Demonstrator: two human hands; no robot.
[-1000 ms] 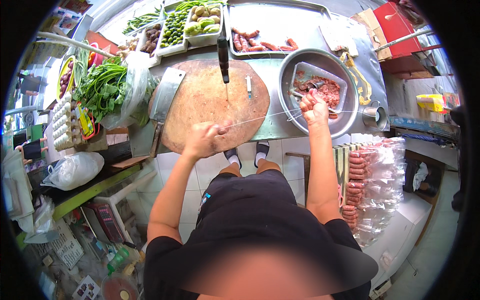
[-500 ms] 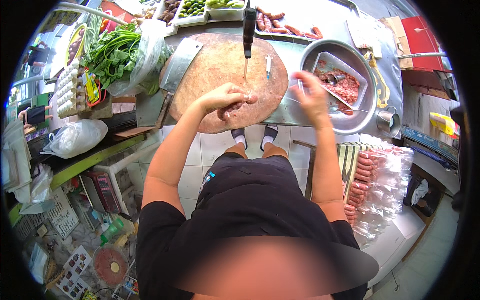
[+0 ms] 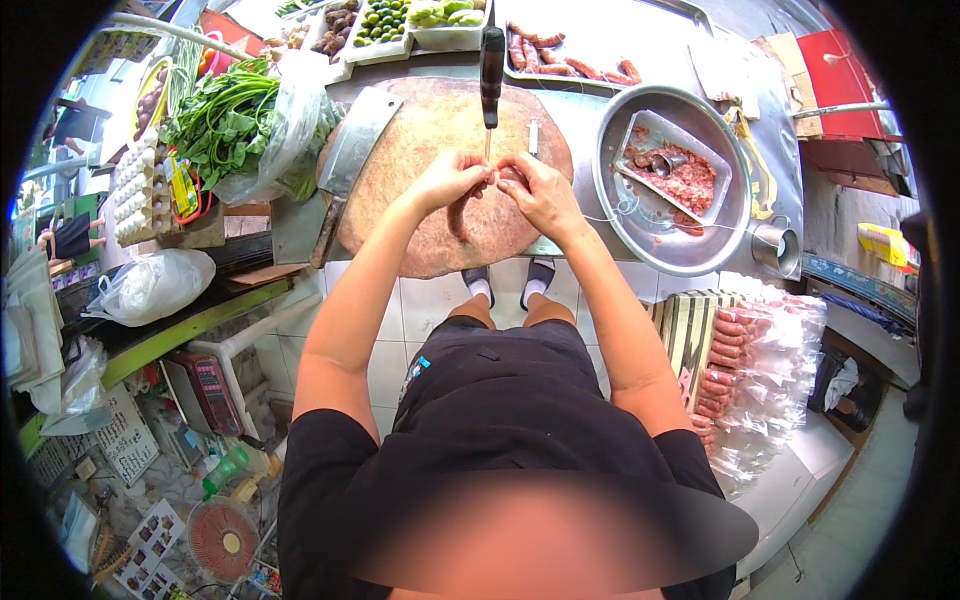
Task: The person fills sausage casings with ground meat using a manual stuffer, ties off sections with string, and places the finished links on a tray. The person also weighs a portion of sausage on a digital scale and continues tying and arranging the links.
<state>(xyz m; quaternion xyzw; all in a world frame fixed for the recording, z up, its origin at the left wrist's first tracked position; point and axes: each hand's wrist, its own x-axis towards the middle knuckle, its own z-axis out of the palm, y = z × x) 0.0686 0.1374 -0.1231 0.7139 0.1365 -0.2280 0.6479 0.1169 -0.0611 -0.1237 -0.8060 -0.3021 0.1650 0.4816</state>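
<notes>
My left hand (image 3: 450, 182) pinches a sausage (image 3: 461, 218) over the round wooden chopping board (image 3: 400, 230); part of it hangs below the fingers. Close beside it, my right hand (image 3: 545, 198) is closed too, its fingertips nearly meeting the left ones at the sausage's end. A thin white string (image 3: 597, 219) runs from the steel basin to the right hand; the exact grip is hidden by the fingers. Just beyond both hands, a dark-handled knife (image 3: 491, 80) stands upright on the board. A syringe (image 3: 533, 138) lies behind the right hand.
A cleaver (image 3: 362, 140) rests on the board's left side. The steel basin (image 3: 735, 225) at right holds a tray (image 3: 640, 125) of minced meat (image 3: 690, 182) and a metal cup. Sausages (image 3: 570, 66) lie on a far tray; bagged sausages (image 3: 722, 370) are at lower right. Leafy greens (image 3: 225, 115) stand left.
My right hand has moved left from beside the basin to meet my left hand over the board, and its fingers have closed. The left hand has shifted slightly, still on the sausage.
</notes>
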